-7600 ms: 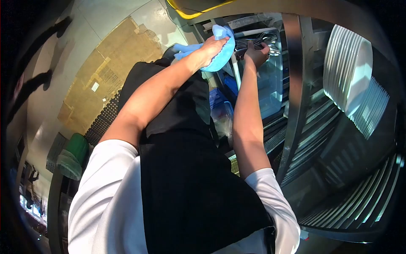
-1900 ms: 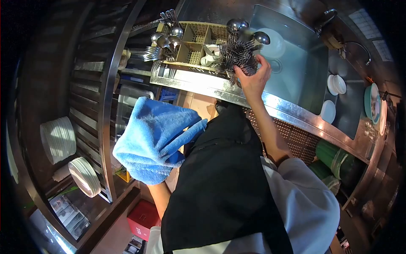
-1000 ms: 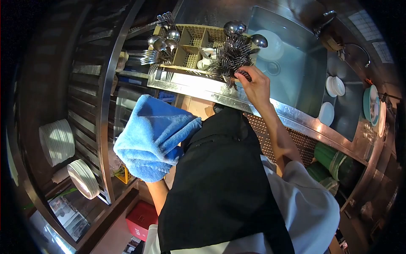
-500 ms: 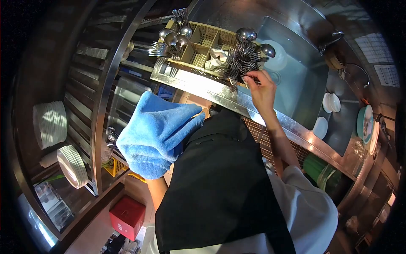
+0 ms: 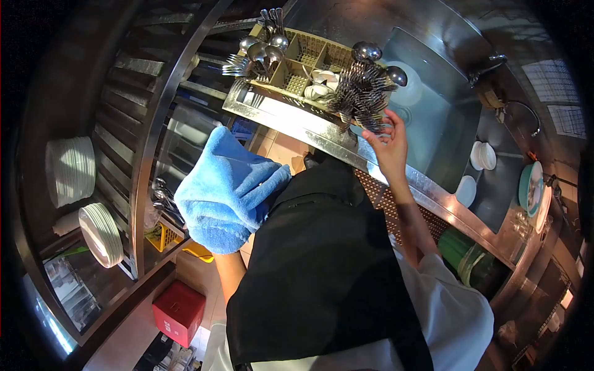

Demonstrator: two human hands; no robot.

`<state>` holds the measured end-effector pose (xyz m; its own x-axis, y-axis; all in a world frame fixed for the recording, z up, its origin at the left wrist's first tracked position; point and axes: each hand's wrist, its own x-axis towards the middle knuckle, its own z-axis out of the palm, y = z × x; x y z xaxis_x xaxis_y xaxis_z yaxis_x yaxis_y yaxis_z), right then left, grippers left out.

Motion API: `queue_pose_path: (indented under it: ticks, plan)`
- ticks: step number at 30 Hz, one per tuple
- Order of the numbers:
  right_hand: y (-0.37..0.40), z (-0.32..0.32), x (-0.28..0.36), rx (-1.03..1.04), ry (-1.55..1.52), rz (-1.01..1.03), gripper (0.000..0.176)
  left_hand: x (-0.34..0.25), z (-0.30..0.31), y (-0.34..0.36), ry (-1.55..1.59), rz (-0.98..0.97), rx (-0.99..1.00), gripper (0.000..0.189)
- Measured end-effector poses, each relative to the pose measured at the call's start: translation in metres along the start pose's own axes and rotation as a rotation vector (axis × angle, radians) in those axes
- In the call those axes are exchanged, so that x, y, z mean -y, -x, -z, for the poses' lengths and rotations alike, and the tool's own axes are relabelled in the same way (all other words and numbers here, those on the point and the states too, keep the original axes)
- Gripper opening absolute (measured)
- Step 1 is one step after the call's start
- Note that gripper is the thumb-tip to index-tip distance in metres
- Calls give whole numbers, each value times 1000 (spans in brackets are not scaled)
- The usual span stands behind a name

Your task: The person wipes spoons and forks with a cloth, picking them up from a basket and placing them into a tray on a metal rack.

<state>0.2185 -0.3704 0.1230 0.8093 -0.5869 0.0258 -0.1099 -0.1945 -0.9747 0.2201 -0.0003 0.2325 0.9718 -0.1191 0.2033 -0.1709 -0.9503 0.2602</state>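
My left hand is hidden under a blue towel (image 5: 226, 191), held out at chest height in front of my black apron (image 5: 322, 266). My right hand (image 5: 391, 145) reaches up to a bunch of forks and spoons (image 5: 365, 93) standing in a beige cutlery basket (image 5: 300, 62) on the steel counter edge (image 5: 291, 123). Its fingers are spread, with the tips at the fork handles. Another bunch of spoons and forks (image 5: 263, 49) stands in the basket's left compartment.
A steel sink (image 5: 433, 117) with a white plate (image 5: 409, 89) lies beyond the basket. White bowls (image 5: 479, 154) sit at its right. Stacks of plates (image 5: 69, 170) fill shelves at left. A red box (image 5: 179, 312), a yellow basket (image 5: 162, 238) and green bins (image 5: 461, 250) stand below.
My right hand has loosened from the fork bunch and drawn back slightly, fingers now spread. The towel-covered left hand stays about where it was. Earlier I turned from the shelves to the sink.
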Motion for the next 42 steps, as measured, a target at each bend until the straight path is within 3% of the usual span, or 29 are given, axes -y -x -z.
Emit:
queue_pose_path:
  ticks: [3, 4, 5, 7, 9, 11, 13, 16, 17, 18, 19, 21, 22, 23, 25, 27, 28, 29, 31, 32, 33, 35, 36, 37, 38, 39, 41, 42]
  plan:
    - [4, 1, 11, -166, 215, 102, 57, 2, 2, 1, -34, 22, -21, 37]
    - [-5, 2, 18, -234, 225, 191, 41, 3, 5, 1, -55, 29, -28, 37]
    - [-17, -3, 39, -233, 217, 188, 41, 4, 6, -3, -73, 29, -30, 38]
    - [-50, -17, 85, -2, 86, 332, 24, 0, 7, -4, -96, 17, -36, 38]
    - [-87, -45, 108, 194, 486, 629, 17, 4, 6, -13, -118, 6, -42, 38]
    - [-115, -84, 118, 361, 806, 738, 22, -7, 3, -18, -144, -1, -56, 39]
    - [-135, -125, 122, 614, 1207, 529, 26, 0, 17, -9, -175, 1, -83, 39]
    - [-161, -168, 96, 840, 1328, 401, 29, 21, 33, -15, -214, 49, -152, 40]
    - [-167, -175, 85, 891, 1365, 386, 30, 41, 46, -6, 340, 162, -171, 38]
    - [-167, -174, 82, 854, 1320, 409, 28, 54, 57, 4, 895, 267, -201, 37]
    - [-163, -173, 79, 834, 1269, 440, 26, 50, 74, 0, 528, -14, -214, 27]
    - [-152, -156, 127, 818, 1175, 339, 22, 48, 80, -4, 427, -134, -385, 16]
    - [-168, -147, 116, 734, 1126, 396, 24, 71, 62, 22, 583, 333, -268, 30]
    - [-160, -130, 144, 661, 888, 414, 25, 70, 53, 29, 553, 394, -297, 30]
    - [-165, -98, 179, 600, 594, 514, 22, 50, 28, 23, 2105, 825, -569, 68]
    - [-148, -70, 214, 598, 96, 434, 17, 58, 5, 34, 2358, 553, -262, 69]
    - [-116, -62, 238, 620, -11, 401, 15, 39, 27, 22, 1774, 607, -101, 63]
    - [-81, -65, 259, 621, -108, 367, 13, 14, 44, 8, 1418, 478, 79, 50]
    - [-40, -80, 252, 658, 36, 305, 16, -3, 26, -15, 1479, 387, 232, 50]
    - [-18, -108, 224, 652, -178, 363, 19, -7, 18, -28, 1502, 349, 296, 50]
    - [7, -123, 219, 767, -160, 241, 18, -12, 21, -16, 1519, 319, 355, 49]
    - [32, -140, 206, 888, -156, 249, 18, -32, 2, -33, 1547, 293, 441, 49]
    - [34, -143, 190, 886, -233, 394, 16, -35, -2, -37, 1554, 297, 464, 48]
    - [30, -136, 183, 868, -233, 378, 16, -5, -16, -91, 1555, 306, 477, 48]
    - [32, -110, 176, 812, -263, 322, 15, -49, -26, -77, 1550, 319, 475, 48]
    - [26, -92, 166, 746, -284, 260, 15, -54, 3, -11, 1549, 331, 486, 47]
    - [6, -52, 117, 290, -102, 200, 16, -33, 12, -7, 1557, 353, 489, 47]
    - [-6, -22, 98, 206, 6, 199, 20, -17, 16, -13, 1564, 366, 479, 47]
